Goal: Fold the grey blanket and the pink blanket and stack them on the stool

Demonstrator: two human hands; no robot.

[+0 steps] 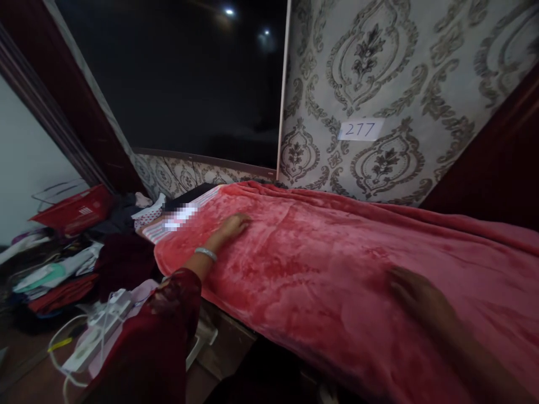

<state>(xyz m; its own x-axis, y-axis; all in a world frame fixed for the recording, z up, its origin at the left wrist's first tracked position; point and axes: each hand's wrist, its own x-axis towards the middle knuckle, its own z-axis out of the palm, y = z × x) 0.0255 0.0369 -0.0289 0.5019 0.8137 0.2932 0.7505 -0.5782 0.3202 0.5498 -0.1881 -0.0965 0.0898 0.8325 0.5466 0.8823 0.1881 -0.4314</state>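
A plush pink-red blanket lies spread over a long low surface, with slight wrinkles across it. My left hand, with a silver bangle at the wrist, rests on the blanket toward its left end, palm down with fingers slightly bent. On the right, my right hand lies flat on the same blanket, fingers stretched out and a little blurred. Neither hand has cloth gathered in it. A striped cloth shows beside the blanket's left edge, partly blurred out.
Behind hangs a large black television. A paper marked 277 is on the patterned wall. To the left are piled clothes, a red basket and a white power strip with cables.
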